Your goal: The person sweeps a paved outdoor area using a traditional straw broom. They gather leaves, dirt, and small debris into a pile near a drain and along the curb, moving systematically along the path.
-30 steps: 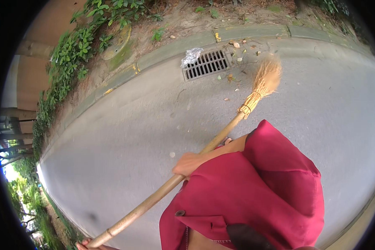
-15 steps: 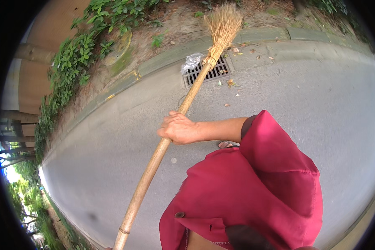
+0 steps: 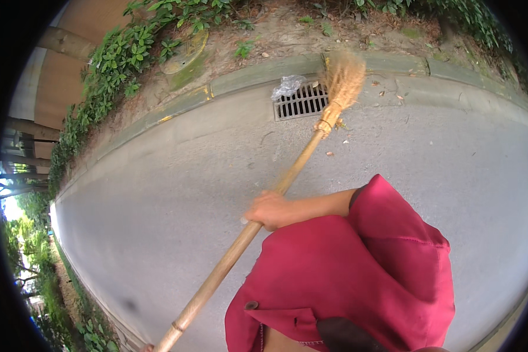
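Across the view slants a long-handled straw broom (image 3: 223, 261), its bristles blurred at the far end. My right hand (image 3: 270, 209) is closed round the middle of its wooden handle. At the bottom edge, only a sliver of my left hand (image 3: 147, 348) shows, against the handle's near end. The bristle head reaches over the right side of a metal drain grate (image 3: 299, 107) and hides part of it. Crumpled clear plastic (image 3: 288, 86) lies on the grate's far left corner.
A stone curb (image 3: 246, 79) runs behind the grate, with bare soil and green shrubs (image 3: 120, 61) beyond. Scattered dry leaves (image 3: 383, 92) lie right of the bristles, on the grey road (image 3: 176, 182).
My right hand has come nearer to me and to the right with the broom. The bristles have swung right and closer, uncovering more of the grate. The view has shifted slightly.
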Action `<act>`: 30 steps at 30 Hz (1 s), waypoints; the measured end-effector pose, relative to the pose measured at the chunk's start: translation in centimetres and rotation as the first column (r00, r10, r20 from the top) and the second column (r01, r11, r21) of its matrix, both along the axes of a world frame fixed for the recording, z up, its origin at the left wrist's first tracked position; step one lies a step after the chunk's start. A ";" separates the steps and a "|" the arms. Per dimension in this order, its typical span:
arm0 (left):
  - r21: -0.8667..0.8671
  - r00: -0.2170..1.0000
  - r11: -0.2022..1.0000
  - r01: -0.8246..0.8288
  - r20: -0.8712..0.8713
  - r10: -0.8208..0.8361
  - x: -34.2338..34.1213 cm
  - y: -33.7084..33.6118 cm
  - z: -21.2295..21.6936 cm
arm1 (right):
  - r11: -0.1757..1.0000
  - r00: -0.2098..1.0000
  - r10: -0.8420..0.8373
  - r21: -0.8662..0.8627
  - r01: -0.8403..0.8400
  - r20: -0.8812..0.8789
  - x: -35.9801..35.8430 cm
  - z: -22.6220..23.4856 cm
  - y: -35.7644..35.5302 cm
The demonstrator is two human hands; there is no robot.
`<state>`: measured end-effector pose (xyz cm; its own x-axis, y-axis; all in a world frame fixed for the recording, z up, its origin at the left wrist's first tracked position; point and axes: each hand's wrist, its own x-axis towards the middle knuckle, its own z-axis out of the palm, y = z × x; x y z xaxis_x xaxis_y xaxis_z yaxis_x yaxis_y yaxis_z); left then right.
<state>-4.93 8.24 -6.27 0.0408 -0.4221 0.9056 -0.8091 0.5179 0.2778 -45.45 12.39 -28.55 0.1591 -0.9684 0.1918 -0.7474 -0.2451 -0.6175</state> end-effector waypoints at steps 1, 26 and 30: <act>0.172 0.811 0.913 0.369 -0.539 -0.227 -1.8 0.1 0.4 | 0.998 0.998 -0.055 0.001 0.055 0.004 -0.3 -0.6 0.2; -0.293 0.949 0.940 0.172 -0.207 -0.238 -8.1 3.6 0.8 | 0.859 0.977 -0.196 -0.467 0.211 0.082 -6.3 2.6 -5.2; -0.260 0.756 0.914 0.310 -0.516 -0.403 -10.0 6.8 2.6 | 0.902 0.998 0.010 -0.431 0.016 0.060 -3.1 2.6 -7.2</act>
<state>-14.96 15.08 -3.67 0.4221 -0.3692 0.8280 -0.2908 0.8099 0.5094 -48.55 5.23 -25.97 0.1318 -0.7894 0.5995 -0.7141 -0.4951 -0.4949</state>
